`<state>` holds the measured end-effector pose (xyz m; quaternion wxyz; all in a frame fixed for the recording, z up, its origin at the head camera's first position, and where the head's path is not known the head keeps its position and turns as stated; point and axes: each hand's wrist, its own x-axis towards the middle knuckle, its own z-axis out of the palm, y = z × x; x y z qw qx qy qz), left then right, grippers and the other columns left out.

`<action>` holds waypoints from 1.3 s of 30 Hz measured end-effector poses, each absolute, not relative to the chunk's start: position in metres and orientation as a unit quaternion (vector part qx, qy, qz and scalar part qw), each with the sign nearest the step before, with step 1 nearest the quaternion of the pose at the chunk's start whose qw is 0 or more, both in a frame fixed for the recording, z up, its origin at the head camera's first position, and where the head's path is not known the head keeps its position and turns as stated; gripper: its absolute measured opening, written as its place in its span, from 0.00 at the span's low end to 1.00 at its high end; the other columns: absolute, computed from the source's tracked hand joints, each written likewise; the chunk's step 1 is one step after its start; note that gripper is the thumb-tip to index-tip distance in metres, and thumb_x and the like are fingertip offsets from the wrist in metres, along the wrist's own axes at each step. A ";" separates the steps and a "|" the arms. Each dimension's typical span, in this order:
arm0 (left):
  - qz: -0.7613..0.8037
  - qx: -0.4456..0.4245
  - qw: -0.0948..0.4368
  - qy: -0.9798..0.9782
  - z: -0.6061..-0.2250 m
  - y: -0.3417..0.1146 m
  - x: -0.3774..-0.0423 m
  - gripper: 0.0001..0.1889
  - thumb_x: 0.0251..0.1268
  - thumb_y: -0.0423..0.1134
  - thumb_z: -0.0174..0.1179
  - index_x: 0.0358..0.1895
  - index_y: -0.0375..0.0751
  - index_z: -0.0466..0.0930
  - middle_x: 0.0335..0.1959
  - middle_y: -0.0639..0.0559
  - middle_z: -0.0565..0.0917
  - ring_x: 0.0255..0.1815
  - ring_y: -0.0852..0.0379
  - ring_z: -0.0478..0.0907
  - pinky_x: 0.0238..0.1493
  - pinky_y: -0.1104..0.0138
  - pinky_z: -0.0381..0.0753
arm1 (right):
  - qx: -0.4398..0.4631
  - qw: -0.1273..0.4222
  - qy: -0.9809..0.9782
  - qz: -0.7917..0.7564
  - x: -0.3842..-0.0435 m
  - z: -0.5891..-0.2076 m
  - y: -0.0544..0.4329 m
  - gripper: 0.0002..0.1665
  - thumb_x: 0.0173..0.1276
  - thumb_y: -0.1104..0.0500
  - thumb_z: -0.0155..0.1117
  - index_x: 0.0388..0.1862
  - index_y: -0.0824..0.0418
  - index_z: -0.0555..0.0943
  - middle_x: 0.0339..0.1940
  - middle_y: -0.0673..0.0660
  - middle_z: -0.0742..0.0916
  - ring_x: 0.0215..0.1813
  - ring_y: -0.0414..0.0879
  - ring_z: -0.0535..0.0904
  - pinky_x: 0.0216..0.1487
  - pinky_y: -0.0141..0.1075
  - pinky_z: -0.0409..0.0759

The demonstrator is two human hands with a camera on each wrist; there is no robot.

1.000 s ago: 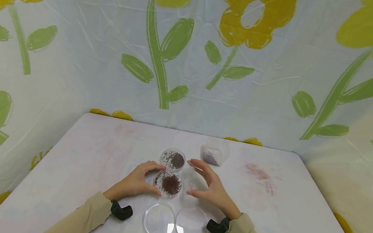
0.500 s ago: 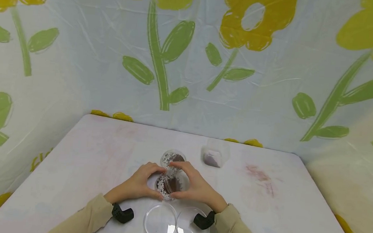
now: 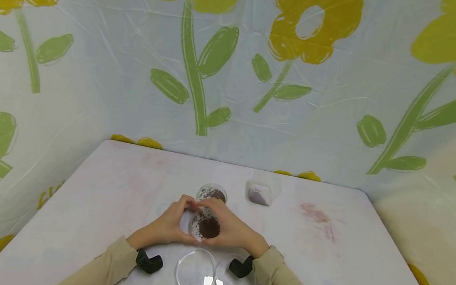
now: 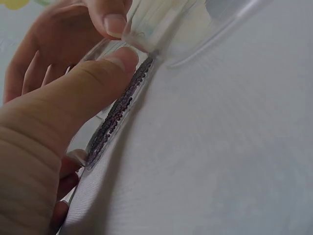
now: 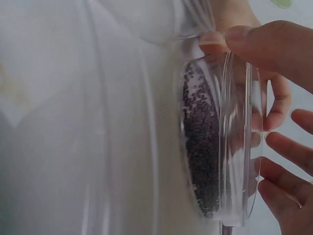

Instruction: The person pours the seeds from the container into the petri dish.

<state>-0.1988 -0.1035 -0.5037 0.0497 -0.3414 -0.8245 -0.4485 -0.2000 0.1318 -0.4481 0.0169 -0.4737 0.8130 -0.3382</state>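
The near petri dish (image 3: 209, 227) holds dark brown granules over white and sits flat on the table. My left hand (image 3: 168, 226) grips its left rim between thumb and fingers. From the right, my right hand (image 3: 235, 231) holds a clear round lid (image 5: 249, 112) over the same dish, thumb at the near edge and fingers at the far edge. In the right wrist view this lid overlaps the dish wall just above the granules (image 5: 200, 142). The left thumb (image 4: 98, 85) presses the dish side in the left wrist view. The two thumbs nearly meet at the front.
Behind the near dish is a second petri dish (image 3: 211, 191) of dark granules, partly hidden by the hands. Two clear round dish pieces (image 3: 195, 272) lie side by side at the front, the right one under the right wrist. A clear bag of greyish powder (image 3: 259, 194) lies back right.
My right hand has moved left with the clear lid, which looked tilted over the near dish half a second ago and is now down close on it. The left hand has stayed on the dish.
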 end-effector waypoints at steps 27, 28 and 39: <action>-0.432 -0.354 -0.015 -0.830 -0.489 -0.155 -0.142 0.36 0.48 0.58 0.75 0.61 0.54 0.71 0.59 0.64 0.73 0.60 0.61 0.67 0.63 0.70 0.66 | -0.417 -0.091 0.835 -0.348 -0.225 -0.394 0.192 0.43 0.60 0.59 0.76 0.72 0.60 0.66 0.69 0.55 0.74 0.71 0.50 0.67 0.69 0.48 0.66; -0.432 -0.366 -0.001 -0.825 -0.490 -0.154 -0.137 0.37 0.48 0.58 0.76 0.61 0.53 0.71 0.59 0.62 0.73 0.60 0.60 0.66 0.62 0.70 0.66 | -0.405 -0.111 0.833 -0.361 -0.228 -0.392 0.198 0.43 0.60 0.61 0.76 0.72 0.60 0.66 0.69 0.55 0.74 0.71 0.51 0.68 0.69 0.49 0.66; -0.385 -0.392 0.070 -0.833 -0.498 -0.127 -0.110 0.51 0.34 0.69 0.76 0.65 0.48 0.69 0.60 0.63 0.70 0.61 0.61 0.60 0.58 0.59 0.66 | -0.252 -0.191 0.706 -0.633 -0.249 -0.412 0.259 0.40 0.63 0.79 0.63 0.72 0.72 0.61 0.71 0.70 0.67 0.73 0.59 0.62 0.76 0.45 0.52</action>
